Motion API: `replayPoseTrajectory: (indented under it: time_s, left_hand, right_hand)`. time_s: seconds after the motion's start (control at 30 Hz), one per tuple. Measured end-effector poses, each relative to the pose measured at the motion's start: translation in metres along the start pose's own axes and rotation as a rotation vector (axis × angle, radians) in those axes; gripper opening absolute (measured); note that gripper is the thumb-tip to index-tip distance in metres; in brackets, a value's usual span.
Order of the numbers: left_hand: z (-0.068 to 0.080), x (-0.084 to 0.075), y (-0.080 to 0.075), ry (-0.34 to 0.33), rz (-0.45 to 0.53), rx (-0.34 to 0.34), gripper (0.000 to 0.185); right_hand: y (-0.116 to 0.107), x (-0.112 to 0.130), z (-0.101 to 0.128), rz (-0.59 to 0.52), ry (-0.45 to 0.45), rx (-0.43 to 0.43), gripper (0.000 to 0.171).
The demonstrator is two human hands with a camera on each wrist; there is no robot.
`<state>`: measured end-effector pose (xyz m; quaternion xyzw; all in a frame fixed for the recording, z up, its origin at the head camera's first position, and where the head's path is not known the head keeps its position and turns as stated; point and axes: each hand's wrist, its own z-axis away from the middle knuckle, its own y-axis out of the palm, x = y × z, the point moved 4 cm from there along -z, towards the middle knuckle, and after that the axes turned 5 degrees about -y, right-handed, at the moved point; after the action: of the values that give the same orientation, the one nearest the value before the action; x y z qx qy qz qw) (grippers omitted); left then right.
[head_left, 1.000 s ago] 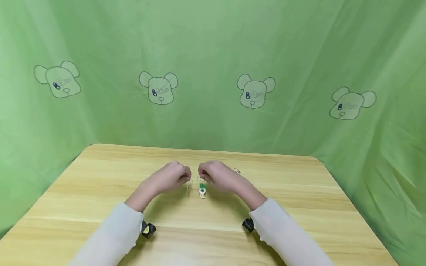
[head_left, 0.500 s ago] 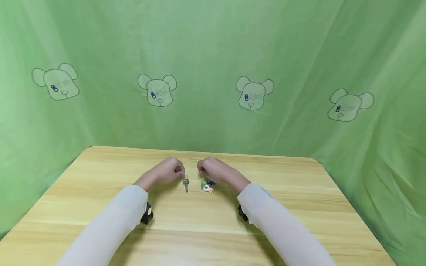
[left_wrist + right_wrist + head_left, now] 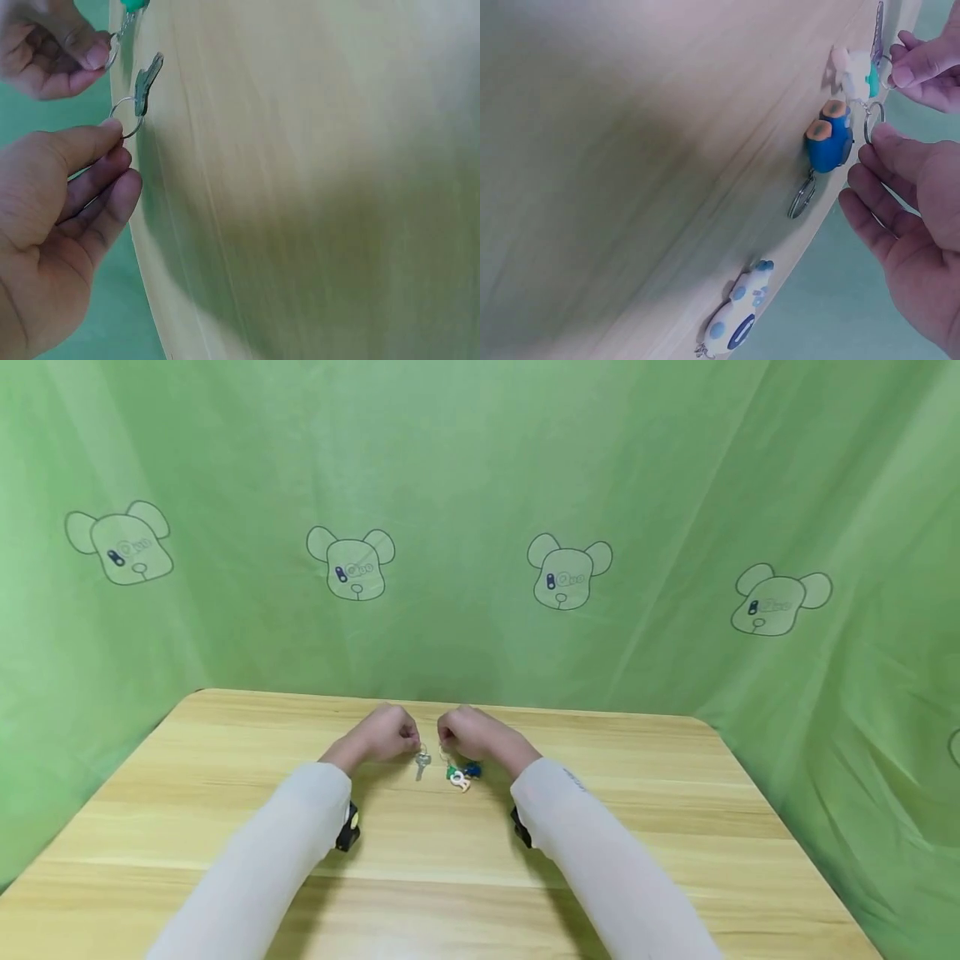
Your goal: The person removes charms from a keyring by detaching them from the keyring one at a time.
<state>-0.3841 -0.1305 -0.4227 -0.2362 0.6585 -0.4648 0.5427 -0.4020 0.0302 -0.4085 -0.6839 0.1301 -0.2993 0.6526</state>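
Setting: green cloth backdrop [image 3: 480, 485] printed with bear heads, behind a pale wooden table [image 3: 225, 793] filling the lower half of the head view.

Left of centre: left hand [image 3: 382, 737], fingers curled, thumb and forefinger pinching a small key ring [image 3: 126, 118]. Hung from that ring: one dull metal key [image 3: 422, 765], tip down toward the tabletop; in the left wrist view, set at upper left of frame, just off the fingertips [image 3: 111, 129].

Centre, just right of the key: right hand [image 3: 468, 735], fingers curled, pinching a second ring [image 3: 873, 120]. Dangling below it, at mid-frame: a green and white charm [image 3: 455, 777], close against a blue charm [image 3: 473, 769]; blue charm topped with two orange caps in the right wrist view [image 3: 828, 139]. Hands near each other, apart.

Lower centre of the right wrist view: loose ring [image 3: 801, 198] flat on the wood, and a white charm with blue spots [image 3: 733, 315] lying apart near the bottom edge.

Both forearms in pale sleeves [image 3: 255, 868].
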Motion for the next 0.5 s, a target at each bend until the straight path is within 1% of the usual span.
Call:
replayPoseTrajectory:
  time_s: [0.2, 0.37, 0.5]
  left_hand:
    - [-0.002, 0.000, 0.002, -0.001, -0.040, -0.023, 0.010]
    - [-0.002, 0.005, 0.003, -0.011, -0.059, -0.022, 0.011]
    - [-0.004, 0.008, 0.002, -0.033, -0.056, -0.018, 0.012]
  right_hand:
    - [0.002, -0.004, -0.005, -0.002, 0.045, 0.015, 0.014]
    - [0.003, -0.008, -0.009, -0.023, 0.077, -0.001, 0.013]
    - [0.002, -0.013, -0.010, -0.045, 0.116, -0.019, 0.011]
